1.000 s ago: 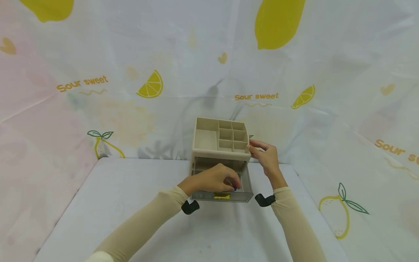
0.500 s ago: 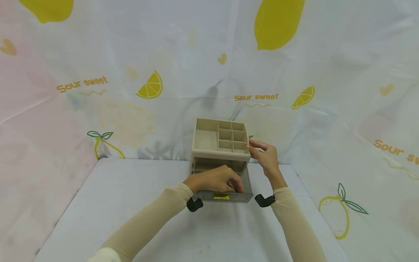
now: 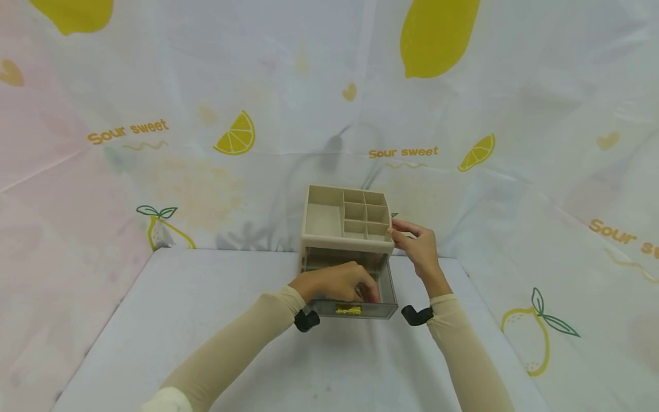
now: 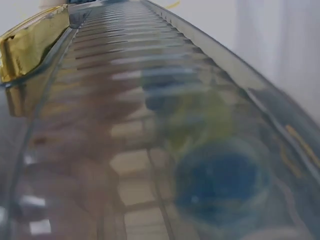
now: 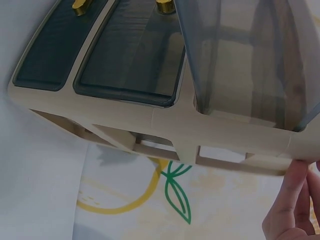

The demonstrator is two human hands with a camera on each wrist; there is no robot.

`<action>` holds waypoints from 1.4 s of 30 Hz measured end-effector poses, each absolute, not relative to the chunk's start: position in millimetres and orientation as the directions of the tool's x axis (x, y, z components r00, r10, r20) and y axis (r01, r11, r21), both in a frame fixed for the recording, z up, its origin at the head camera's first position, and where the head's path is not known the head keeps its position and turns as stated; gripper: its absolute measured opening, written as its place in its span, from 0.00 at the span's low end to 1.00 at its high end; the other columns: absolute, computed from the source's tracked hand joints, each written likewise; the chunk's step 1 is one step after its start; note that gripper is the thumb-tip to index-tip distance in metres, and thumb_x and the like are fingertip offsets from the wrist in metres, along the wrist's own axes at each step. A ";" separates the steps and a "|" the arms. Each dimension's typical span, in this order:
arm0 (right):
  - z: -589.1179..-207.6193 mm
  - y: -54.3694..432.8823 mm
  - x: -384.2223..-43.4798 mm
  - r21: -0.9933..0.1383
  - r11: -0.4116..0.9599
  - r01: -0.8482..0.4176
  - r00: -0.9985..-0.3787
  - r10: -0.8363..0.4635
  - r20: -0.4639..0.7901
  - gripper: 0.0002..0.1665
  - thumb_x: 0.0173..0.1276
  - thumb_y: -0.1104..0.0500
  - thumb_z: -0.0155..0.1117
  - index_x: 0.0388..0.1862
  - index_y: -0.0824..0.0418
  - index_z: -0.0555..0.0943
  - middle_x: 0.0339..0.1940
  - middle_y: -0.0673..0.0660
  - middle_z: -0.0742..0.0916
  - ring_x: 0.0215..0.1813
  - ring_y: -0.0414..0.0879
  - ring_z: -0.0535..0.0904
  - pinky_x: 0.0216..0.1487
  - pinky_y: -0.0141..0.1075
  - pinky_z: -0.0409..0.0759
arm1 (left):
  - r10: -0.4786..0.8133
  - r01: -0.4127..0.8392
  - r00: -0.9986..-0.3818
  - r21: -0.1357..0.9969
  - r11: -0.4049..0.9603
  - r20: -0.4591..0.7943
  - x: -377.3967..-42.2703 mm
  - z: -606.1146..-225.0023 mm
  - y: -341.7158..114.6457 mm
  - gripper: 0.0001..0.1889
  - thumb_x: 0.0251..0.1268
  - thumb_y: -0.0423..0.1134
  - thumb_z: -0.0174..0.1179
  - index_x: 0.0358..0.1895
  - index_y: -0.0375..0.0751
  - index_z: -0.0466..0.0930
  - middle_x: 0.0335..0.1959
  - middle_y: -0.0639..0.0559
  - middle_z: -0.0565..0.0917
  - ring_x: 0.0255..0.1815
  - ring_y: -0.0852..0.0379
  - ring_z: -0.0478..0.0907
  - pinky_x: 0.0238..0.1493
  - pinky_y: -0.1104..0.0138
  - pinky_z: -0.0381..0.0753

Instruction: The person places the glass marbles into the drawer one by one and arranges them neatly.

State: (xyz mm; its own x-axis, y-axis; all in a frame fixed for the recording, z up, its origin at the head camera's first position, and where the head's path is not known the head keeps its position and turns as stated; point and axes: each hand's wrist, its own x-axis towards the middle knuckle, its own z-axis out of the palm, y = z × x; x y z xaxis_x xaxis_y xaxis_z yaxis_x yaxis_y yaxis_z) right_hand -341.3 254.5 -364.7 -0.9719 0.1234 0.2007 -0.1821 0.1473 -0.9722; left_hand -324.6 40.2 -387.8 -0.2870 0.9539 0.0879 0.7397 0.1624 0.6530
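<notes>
A beige desktop organizer (image 3: 324, 241) stands on the table, with its clear smoky drawer (image 3: 381, 311) pulled out. My left hand (image 3: 337, 281) reaches over the gold drawer handle (image 3: 349, 309) and down into the drawer. Its fingers bend downward, and their tips are hidden behind the drawer front; I cannot tell whether they hold anything. Through the clear plastic in the left wrist view show a blurred blue round thing (image 4: 217, 177) and a yellow-green patch (image 4: 200, 117). My right hand (image 3: 419, 246) holds the organizer's upper right edge between thumb and fingers.
Several small compartments (image 3: 355, 212) and one larger bay (image 3: 324, 220) form the organizer's top. Below the pulled-out drawer are closed drawers (image 5: 132, 55) with gold handles. White cloth covers the table (image 3: 221, 320); a lemon-print backdrop (image 3: 288, 86) rises close behind.
My left hand has moved slightly right and lower into the drawer. A small blue thing at its fingertips one second ago is now out of sight in the head view. My right hand stays put.
</notes>
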 end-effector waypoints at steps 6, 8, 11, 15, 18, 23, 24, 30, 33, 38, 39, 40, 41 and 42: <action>-355.5 251.5 -336.5 -0.976 0.139 -0.167 -0.975 0.125 0.185 0.21 0.64 0.68 0.68 0.55 0.74 0.80 0.55 0.71 0.81 0.37 0.41 0.85 0.39 0.31 0.85 | 0.956 0.732 -0.289 0.657 0.182 0.057 -325.5 -386.4 39.8 0.18 0.56 0.17 0.60 0.43 0.43 0.87 0.38 0.61 0.86 0.39 0.71 0.80 0.43 0.78 0.80; -355.5 251.2 -336.3 -0.976 0.140 -0.166 -0.975 0.126 0.184 0.21 0.64 0.68 0.68 0.55 0.74 0.80 0.55 0.70 0.82 0.38 0.42 0.85 0.39 0.31 0.85 | 0.955 0.724 -0.293 0.662 0.193 0.041 -325.3 -386.0 39.4 0.18 0.56 0.17 0.61 0.42 0.42 0.87 0.37 0.61 0.85 0.39 0.71 0.80 0.43 0.78 0.80; -359.0 251.8 -337.8 -0.976 0.137 -0.168 -0.975 0.125 0.185 0.21 0.64 0.66 0.69 0.55 0.73 0.80 0.55 0.69 0.82 0.38 0.41 0.84 0.40 0.31 0.85 | 0.956 0.722 -0.293 0.661 0.203 0.026 -325.0 -385.9 38.7 0.18 0.56 0.17 0.60 0.41 0.43 0.87 0.37 0.62 0.85 0.40 0.71 0.80 0.43 0.78 0.80; -364.4 253.0 -340.4 -0.972 0.147 -0.183 -0.972 0.123 0.201 0.22 0.64 0.64 0.70 0.55 0.71 0.81 0.55 0.69 0.82 0.38 0.39 0.84 0.41 0.31 0.85 | 0.957 0.730 -0.288 0.652 0.205 0.022 -325.5 -386.8 37.8 0.19 0.56 0.17 0.59 0.42 0.44 0.87 0.37 0.62 0.85 0.40 0.71 0.80 0.43 0.78 0.80; -366.5 253.8 -342.1 -0.968 0.152 -0.198 -0.968 0.124 0.217 0.22 0.63 0.63 0.70 0.55 0.71 0.81 0.55 0.69 0.82 0.38 0.39 0.84 0.41 0.31 0.85 | 0.959 0.736 -0.282 0.648 0.195 0.032 -326.3 -387.2 37.1 0.19 0.55 0.17 0.59 0.42 0.44 0.87 0.37 0.62 0.85 0.40 0.71 0.80 0.43 0.79 0.80; -367.8 255.8 -344.6 -0.971 0.140 -0.194 -0.970 0.118 0.211 0.22 0.64 0.64 0.70 0.56 0.71 0.81 0.56 0.69 0.82 0.39 0.40 0.84 0.42 0.32 0.85 | 0.959 0.725 -0.282 0.664 0.183 0.043 -325.8 -385.2 35.8 0.17 0.57 0.18 0.60 0.41 0.42 0.87 0.37 0.61 0.86 0.41 0.71 0.80 0.45 0.79 0.79; -368.0 256.3 -344.9 -0.972 0.136 -0.190 -0.972 0.116 0.207 0.22 0.64 0.64 0.70 0.56 0.71 0.81 0.56 0.69 0.81 0.40 0.41 0.84 0.42 0.32 0.85 | 0.959 0.726 -0.280 0.663 0.181 0.045 -325.7 -385.1 35.6 0.15 0.59 0.19 0.60 0.41 0.42 0.87 0.37 0.61 0.86 0.41 0.71 0.80 0.45 0.79 0.79; -364.9 257.1 -344.0 -0.973 0.134 -0.186 -0.974 0.105 0.201 0.22 0.64 0.66 0.68 0.57 0.73 0.79 0.57 0.70 0.80 0.42 0.45 0.85 0.41 0.31 0.85 | 0.956 0.741 -0.286 0.648 0.176 0.067 -326.3 -384.2 35.5 0.11 0.62 0.25 0.63 0.40 0.44 0.88 0.37 0.62 0.86 0.42 0.69 0.82 0.46 0.79 0.79; -363.1 256.3 -342.5 -0.969 0.152 -0.194 -0.972 0.105 0.211 0.23 0.64 0.64 0.69 0.57 0.72 0.80 0.57 0.69 0.81 0.43 0.44 0.85 0.42 0.31 0.84 | 0.953 0.751 -0.292 0.637 0.174 0.084 -327.9 -384.2 35.6 0.10 0.62 0.25 0.63 0.40 0.44 0.88 0.37 0.61 0.86 0.42 0.68 0.82 0.46 0.79 0.79; -363.2 254.3 -338.9 -0.965 0.161 -0.205 -0.968 0.112 0.224 0.23 0.64 0.63 0.70 0.56 0.71 0.80 0.56 0.68 0.82 0.41 0.40 0.84 0.42 0.31 0.84 | 0.950 0.780 -0.298 0.598 0.184 0.096 -329.5 -387.8 33.8 0.10 0.64 0.27 0.63 0.42 0.45 0.87 0.37 0.63 0.85 0.42 0.70 0.81 0.46 0.80 0.78; -363.5 254.0 -338.1 -0.965 0.159 -0.207 -0.968 0.111 0.226 0.22 0.64 0.63 0.70 0.56 0.72 0.80 0.55 0.68 0.82 0.40 0.40 0.84 0.41 0.31 0.85 | 0.948 0.784 -0.302 0.591 0.190 0.096 -329.3 -388.4 32.7 0.09 0.64 0.28 0.63 0.42 0.46 0.87 0.37 0.63 0.85 0.42 0.70 0.81 0.45 0.81 0.78; -364.0 253.8 -337.5 -0.965 0.156 -0.210 -0.968 0.108 0.228 0.22 0.64 0.63 0.70 0.56 0.72 0.80 0.55 0.69 0.82 0.40 0.41 0.84 0.41 0.31 0.85 | 0.947 0.788 -0.307 0.584 0.196 0.096 -328.8 -388.9 31.3 0.09 0.64 0.29 0.63 0.42 0.46 0.87 0.38 0.64 0.85 0.42 0.72 0.81 0.45 0.81 0.78; -364.5 253.7 -336.8 -0.965 0.154 -0.212 -0.967 0.106 0.230 0.22 0.64 0.64 0.70 0.56 0.72 0.80 0.55 0.69 0.82 0.40 0.41 0.84 0.41 0.32 0.85 | 0.945 0.791 -0.312 0.577 0.202 0.099 -328.1 -389.1 29.7 0.09 0.65 0.30 0.63 0.42 0.46 0.87 0.38 0.64 0.85 0.42 0.73 0.80 0.45 0.81 0.77; -364.9 253.7 -336.2 -0.965 0.154 -0.213 -0.968 0.104 0.230 0.23 0.64 0.64 0.70 0.56 0.72 0.80 0.55 0.69 0.82 0.40 0.41 0.84 0.41 0.32 0.85 | 0.943 0.793 -0.316 0.575 0.201 0.105 -327.1 -389.2 27.8 0.08 0.65 0.30 0.63 0.43 0.46 0.87 0.38 0.64 0.85 0.42 0.73 0.80 0.45 0.81 0.77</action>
State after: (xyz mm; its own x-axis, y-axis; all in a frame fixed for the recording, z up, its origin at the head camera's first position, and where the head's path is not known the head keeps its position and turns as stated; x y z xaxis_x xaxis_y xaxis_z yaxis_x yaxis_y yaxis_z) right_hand -336.2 253.7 -364.9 -0.9676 0.1036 0.2303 -0.2132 0.1537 -0.9648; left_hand -327.1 27.8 -389.2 -0.3157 0.9431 0.1048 0.7929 0.2015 0.5751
